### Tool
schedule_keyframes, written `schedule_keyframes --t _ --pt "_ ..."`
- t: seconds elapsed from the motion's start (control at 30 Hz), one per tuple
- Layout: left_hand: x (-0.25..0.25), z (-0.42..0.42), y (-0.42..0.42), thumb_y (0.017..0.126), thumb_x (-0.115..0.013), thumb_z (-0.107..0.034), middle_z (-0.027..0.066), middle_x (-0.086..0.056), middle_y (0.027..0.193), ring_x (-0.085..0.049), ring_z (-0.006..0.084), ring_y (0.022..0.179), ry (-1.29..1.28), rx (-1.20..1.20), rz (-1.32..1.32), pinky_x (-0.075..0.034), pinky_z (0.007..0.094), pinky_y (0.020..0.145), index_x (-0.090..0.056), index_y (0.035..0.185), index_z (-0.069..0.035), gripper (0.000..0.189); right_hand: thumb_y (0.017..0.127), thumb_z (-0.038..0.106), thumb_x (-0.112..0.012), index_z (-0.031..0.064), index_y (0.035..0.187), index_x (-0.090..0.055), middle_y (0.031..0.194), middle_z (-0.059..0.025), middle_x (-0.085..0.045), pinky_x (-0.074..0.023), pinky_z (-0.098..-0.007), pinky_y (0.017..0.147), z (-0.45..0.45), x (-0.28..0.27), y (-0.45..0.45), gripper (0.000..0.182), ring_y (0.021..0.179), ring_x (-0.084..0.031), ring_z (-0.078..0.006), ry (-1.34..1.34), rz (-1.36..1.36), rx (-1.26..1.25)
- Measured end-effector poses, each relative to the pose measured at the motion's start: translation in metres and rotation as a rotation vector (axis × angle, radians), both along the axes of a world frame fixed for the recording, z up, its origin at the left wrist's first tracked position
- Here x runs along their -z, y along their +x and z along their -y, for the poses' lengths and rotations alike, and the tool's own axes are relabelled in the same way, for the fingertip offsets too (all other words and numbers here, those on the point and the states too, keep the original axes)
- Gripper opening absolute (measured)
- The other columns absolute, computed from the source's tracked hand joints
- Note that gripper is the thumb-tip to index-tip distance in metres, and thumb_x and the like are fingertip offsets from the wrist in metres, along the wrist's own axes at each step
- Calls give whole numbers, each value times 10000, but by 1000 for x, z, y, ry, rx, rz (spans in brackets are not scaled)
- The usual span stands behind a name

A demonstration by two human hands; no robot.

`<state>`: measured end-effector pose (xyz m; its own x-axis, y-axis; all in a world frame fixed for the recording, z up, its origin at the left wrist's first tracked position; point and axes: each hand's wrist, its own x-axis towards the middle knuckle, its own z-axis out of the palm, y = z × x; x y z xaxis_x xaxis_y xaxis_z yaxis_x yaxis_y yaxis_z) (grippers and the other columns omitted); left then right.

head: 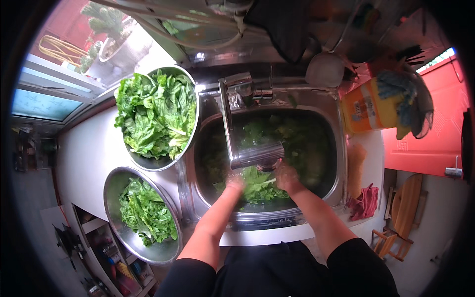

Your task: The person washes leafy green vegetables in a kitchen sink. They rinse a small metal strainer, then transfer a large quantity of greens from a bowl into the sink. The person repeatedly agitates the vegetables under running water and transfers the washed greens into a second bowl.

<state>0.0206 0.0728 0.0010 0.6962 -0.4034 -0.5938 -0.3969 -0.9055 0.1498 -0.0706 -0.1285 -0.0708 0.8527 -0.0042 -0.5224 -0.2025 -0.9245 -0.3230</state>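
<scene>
Both my hands are over the stainless-steel sink (339,178), among leafy greens (259,185) in water. My left hand (235,180) is blurred at the left of the greens, below the faucet's spout. Close to the right side of the faucet head (259,155), my right hand (286,176) touches or nears a pale leaf stem. Motion blur and the faucet hide the fingers, so their grip is unclear. More leaves lie darker under the water towards the back of the sink.
Left of the sink stands a large metal bowl (198,107) heaped with greens. A second metal bowl (111,226), tilted, holds more near the counter's front edge. On the right are a yellow-orange plastic jug (358,107) and a red cloth (364,203). The faucet arm (225,122) spans the sink.
</scene>
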Motion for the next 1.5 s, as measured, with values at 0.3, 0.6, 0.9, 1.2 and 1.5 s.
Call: schedule_keyframes --t 0.3,0.6,0.9,1.2,1.5 --pt "-47 -55 89 808 -563 -405 228 -411 1295 -420 374 1176 -461 -331 -89 -396 430 940 -423 1264 -43 599 773 454 -585 82 1134 -554 1108 -186 -561 -451 -391 836 110 -198 63 520 1023 -555 -323 240 267 437" --pt "19 1 100 909 -488 -295 14 -589 1060 -525 132 917 -1009 -1165 -720 -428 280 819 -561 1120 -77 312 763 515 -617 16 1249 -477 1235 -156 -514 -345 -338 977 37 -129 100 711 1158 -473 -249 865 169 987" --pt "-112 79 38 822 -579 -404 12 -466 1119 -449 155 982 -1003 -987 -321 -377 320 840 -411 1190 -120 495 781 427 -623 29 1125 -559 1013 -146 -638 -455 -327 805 -47 -129 96 530 940 -613 -256 992 602 1096" --pt "-146 68 33 830 -601 -228 -1 -565 857 -509 105 762 -1356 -1023 -287 -411 258 662 -597 957 -78 196 785 420 -598 -12 901 -637 842 -199 -644 -463 -368 707 -54 -224 77 448 810 -629 -315 948 541 1152" --pt "-183 42 62 806 -549 -251 29 -610 888 -554 143 804 -1275 -1040 -367 -429 295 723 -619 969 -49 269 783 431 -582 -42 916 -629 860 -210 -643 -453 -373 737 2 -261 85 493 835 -627 -304 940 366 867"
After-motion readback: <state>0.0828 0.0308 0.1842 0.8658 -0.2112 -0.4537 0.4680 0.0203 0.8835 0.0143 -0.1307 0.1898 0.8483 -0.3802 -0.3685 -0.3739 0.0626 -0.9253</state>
